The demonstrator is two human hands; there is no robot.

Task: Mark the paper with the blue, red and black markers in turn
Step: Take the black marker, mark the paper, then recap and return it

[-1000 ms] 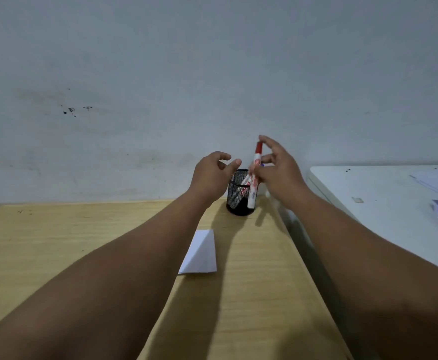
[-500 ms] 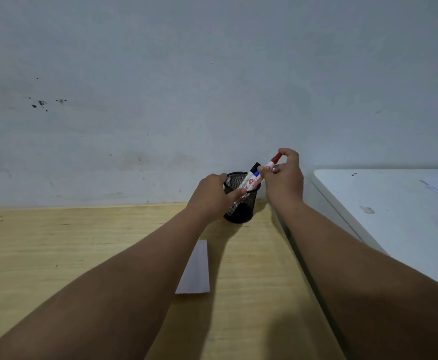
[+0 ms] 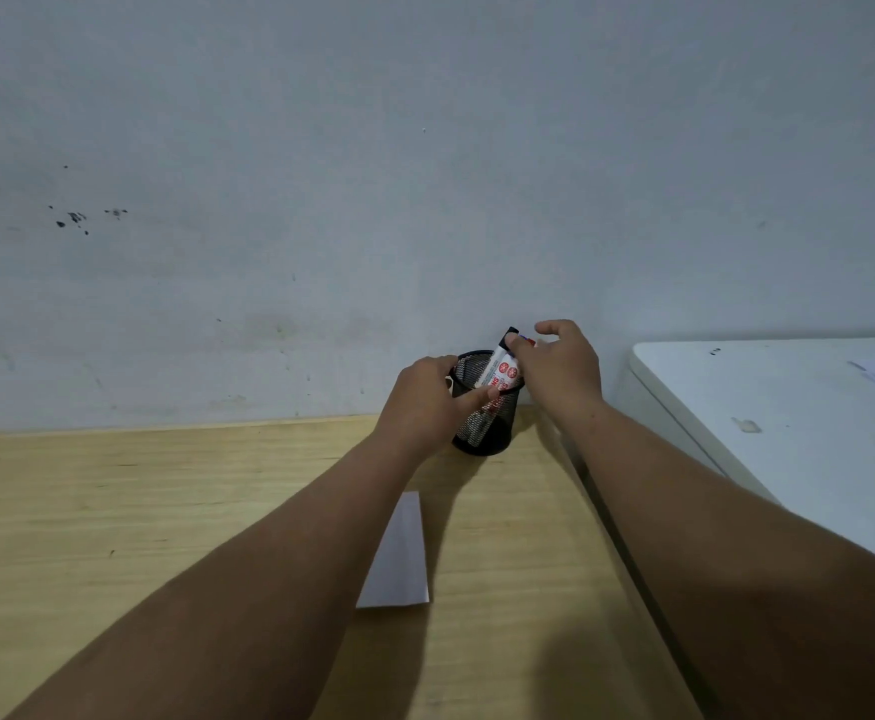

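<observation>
A black mesh pen cup (image 3: 492, 439) stands at the back of the wooden desk (image 3: 113, 537), against the wall. My left hand (image 3: 425, 402) grips its rim and left side. Markers (image 3: 504, 368) lean in the cup: a black cap (image 3: 509, 335) sticks out on top, with a bit of red and blue beside it. My right hand (image 3: 560, 368) hovers over the caps, thumb touching them and index finger lifted; whether it grips one is unclear. A white paper (image 3: 399, 558) lies on the desk, partly hidden by my left forearm.
A grey wall rises right behind the cup. A white table (image 3: 788, 423) with papers at its far right adjoins the desk on the right, with a narrow gap between them.
My right hand lowered the red marker from above the rim down into the cup. My left hand closed onto the cup's rim. The view shifted slightly.
</observation>
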